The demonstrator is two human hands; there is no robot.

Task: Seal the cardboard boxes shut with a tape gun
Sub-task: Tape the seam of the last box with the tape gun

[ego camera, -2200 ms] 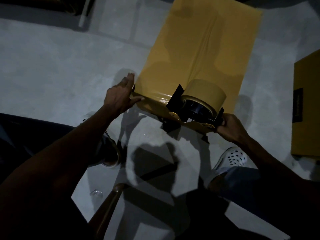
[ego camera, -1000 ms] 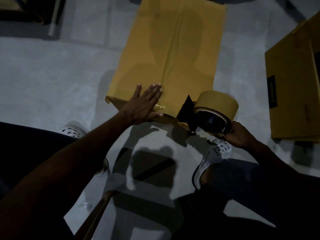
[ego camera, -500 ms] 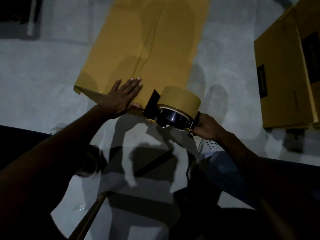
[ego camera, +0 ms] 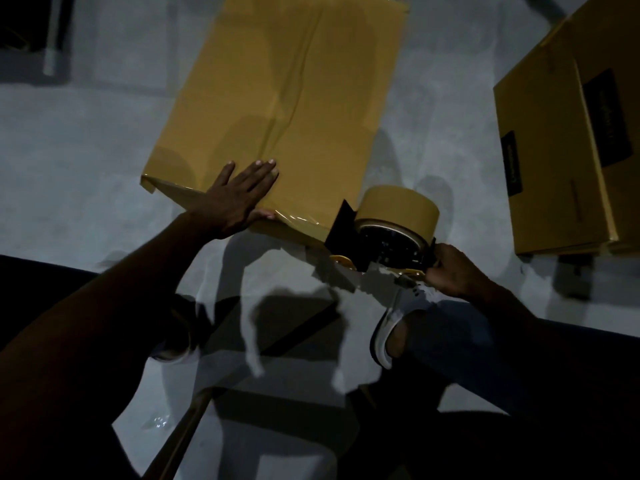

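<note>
Fingers of the left hand [ego camera: 235, 199] lie spread, pressing the light, flexible cardboard box [ego camera: 277, 109] flat; right hand [ego camera: 450, 271] grips the rigid tape gun [ego camera: 384, 233] by its handle.

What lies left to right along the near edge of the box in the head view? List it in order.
left hand pressed flat on the cardboard box → tape gun → right hand gripping its handle → second cardboard box.
</note>
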